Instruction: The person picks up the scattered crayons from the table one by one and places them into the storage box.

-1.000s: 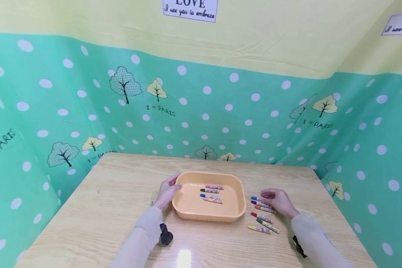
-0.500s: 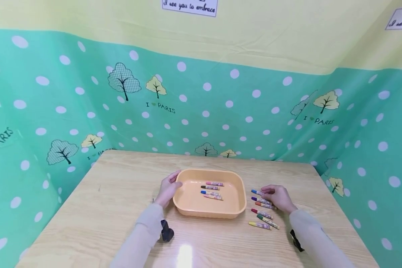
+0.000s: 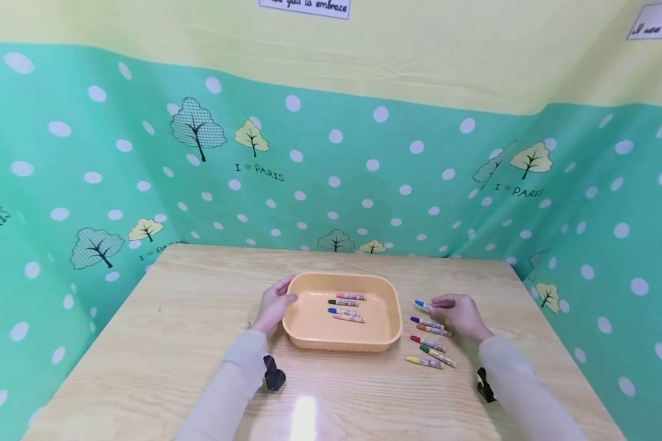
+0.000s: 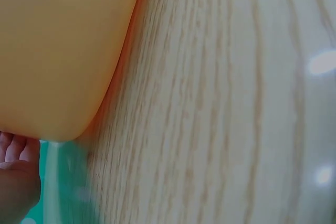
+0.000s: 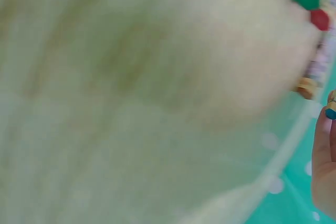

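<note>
My left hand point(image 3: 273, 308) grips the left rim of a peach plastic tray point(image 3: 339, 344), its thumb over the edge and its fingers outside. In the left wrist view the tray's wall point(image 4: 58, 51) fills the upper left, with the left hand point(image 4: 18, 174) below it. Between thumb and fingers my right hand point(image 3: 463, 316) pinches a light blue crayon point(image 3: 422, 305), tip pointing left. The right wrist view shows that crayon's end point(image 5: 330, 113) at the fingertips. Inside the tray lie a pink crayon point(image 3: 350, 296), a black one point(image 3: 343, 302), a blue one point(image 3: 344, 312) and a pale pink one point(image 3: 349, 318).
Right of the tray, several crayons lie on the wooden table point(image 3: 160, 343): purple point(image 3: 427, 322), orange point(image 3: 434, 331), red point(image 3: 428, 343), green point(image 3: 437, 356) and yellow point(image 3: 425, 362). A green dotted curtain point(image 3: 287, 202) hangs around the table's back and sides.
The right hand has drawn the light blue crayon slightly away from the row, and its tip now sits further from the purple one. The left hand keeps its hold on the tray.
</note>
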`<state>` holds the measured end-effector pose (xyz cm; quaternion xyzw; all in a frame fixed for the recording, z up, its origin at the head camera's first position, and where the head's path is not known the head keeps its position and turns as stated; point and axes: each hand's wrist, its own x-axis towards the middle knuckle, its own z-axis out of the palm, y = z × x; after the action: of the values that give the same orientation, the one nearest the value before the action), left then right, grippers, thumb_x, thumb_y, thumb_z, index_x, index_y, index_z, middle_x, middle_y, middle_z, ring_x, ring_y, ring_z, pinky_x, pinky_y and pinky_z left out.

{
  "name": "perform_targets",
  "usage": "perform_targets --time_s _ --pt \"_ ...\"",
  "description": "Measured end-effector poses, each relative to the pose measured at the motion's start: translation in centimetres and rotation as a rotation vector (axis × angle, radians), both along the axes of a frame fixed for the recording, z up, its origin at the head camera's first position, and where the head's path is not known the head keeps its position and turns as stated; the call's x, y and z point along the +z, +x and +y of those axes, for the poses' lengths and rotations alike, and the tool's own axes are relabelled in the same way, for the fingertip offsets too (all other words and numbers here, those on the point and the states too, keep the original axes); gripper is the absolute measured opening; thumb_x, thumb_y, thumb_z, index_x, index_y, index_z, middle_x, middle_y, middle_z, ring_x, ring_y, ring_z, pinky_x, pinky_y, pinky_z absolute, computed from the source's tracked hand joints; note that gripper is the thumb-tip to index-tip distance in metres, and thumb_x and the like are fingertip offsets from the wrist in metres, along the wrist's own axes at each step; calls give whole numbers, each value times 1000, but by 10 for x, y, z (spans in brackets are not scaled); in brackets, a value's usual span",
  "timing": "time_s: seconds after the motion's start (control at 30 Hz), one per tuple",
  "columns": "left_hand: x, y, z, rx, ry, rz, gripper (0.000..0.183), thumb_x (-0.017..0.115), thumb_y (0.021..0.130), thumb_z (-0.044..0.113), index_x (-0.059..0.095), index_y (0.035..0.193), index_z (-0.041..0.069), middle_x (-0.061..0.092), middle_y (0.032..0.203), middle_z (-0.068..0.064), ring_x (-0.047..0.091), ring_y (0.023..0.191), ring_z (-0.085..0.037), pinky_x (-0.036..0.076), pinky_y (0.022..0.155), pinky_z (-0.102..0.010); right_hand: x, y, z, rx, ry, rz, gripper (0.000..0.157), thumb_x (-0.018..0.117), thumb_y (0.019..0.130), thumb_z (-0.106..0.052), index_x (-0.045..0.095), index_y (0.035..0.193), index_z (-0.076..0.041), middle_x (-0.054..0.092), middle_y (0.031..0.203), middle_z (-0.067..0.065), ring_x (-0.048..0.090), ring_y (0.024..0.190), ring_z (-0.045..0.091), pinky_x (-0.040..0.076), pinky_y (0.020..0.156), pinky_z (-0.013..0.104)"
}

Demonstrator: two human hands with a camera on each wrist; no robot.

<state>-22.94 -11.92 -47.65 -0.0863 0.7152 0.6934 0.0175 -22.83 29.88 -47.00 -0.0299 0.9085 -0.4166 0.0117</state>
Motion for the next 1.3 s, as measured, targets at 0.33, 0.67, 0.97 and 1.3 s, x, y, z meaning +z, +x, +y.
perform_targets --time_s 0.33,0.67,0.97,1.3 --pt "2 -2 -1 10 -3 8 57 54 80 -4 44 135 8 43 139 -17 41 128 -29 39 105 -37 45 -1 -33 -23 -33 32 34 67 82 -15 62 112 1 66 106 18 65 93 26 56 81 36" --pt "-3 -1 3 3 0 16 57 53 79 -5 44 135 7 42 139 -17 43 126 -31 41 104 -38 63 4 -88 26 -62 37 28 69 79 -11 67 105 -1 68 103 14 64 93 25 57 76 30" --pt "-4 1 1 24 -19 8 57 53 79 -4 45 134 8 45 137 -18 45 124 -31 42 103 -39 42 4 -133 90 -177 -9 25 71 74 -4 69 99 -2 70 94 10 64 84 17 57 73 26" --pt "-3 0 1 14 -3 23 56 52 80 -4 44 135 8 44 138 -19 44 125 -31 40 104 -39 23 7 -161 158 -268 -37 24 70 72 1 70 95 -4 70 89 8 64 79 14 56 71 23"
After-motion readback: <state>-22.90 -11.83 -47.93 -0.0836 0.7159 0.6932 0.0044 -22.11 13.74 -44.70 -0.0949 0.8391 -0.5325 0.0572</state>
